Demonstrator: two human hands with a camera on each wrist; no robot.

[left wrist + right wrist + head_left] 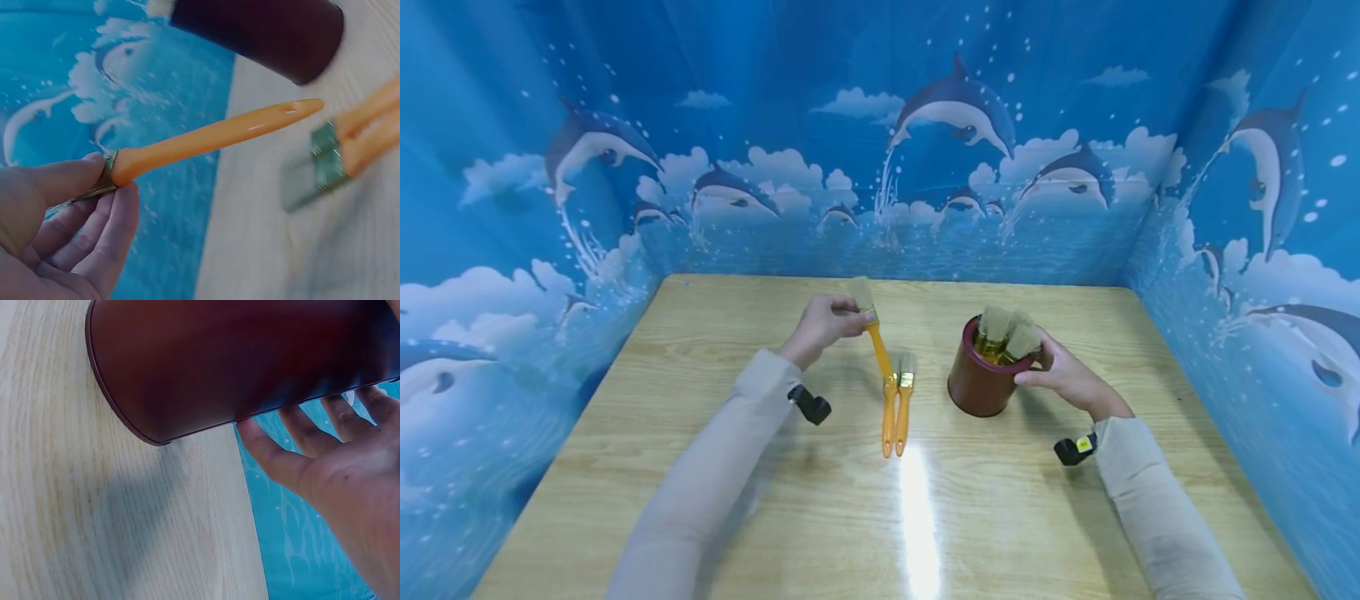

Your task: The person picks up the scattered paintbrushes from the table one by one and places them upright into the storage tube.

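Note:
My left hand (822, 327) pinches a flat paintbrush (881, 345) by its metal ferrule, thumb on one side and fingers on the other. Its pale bristles point away, and its orange handle (219, 134) slants down over two similar paintbrushes (903, 419) lying side by side on the table. To the right, a reddish-brown round pot (976, 387) stands upright with several paintbrushes (1002, 329) in it, bristles up. My right hand (1063, 372) grips the pot near its rim from the right. In the right wrist view, its fingertips (250, 430) rest against the pot's side.
The wooden table (805, 517) carries a bright light reflection toward its front. Blue curtains (775, 75) printed with dolphins and clouds enclose the back and both sides. A small black wrist camera (809, 405) sits on the left wrist, another (1075, 450) on the right.

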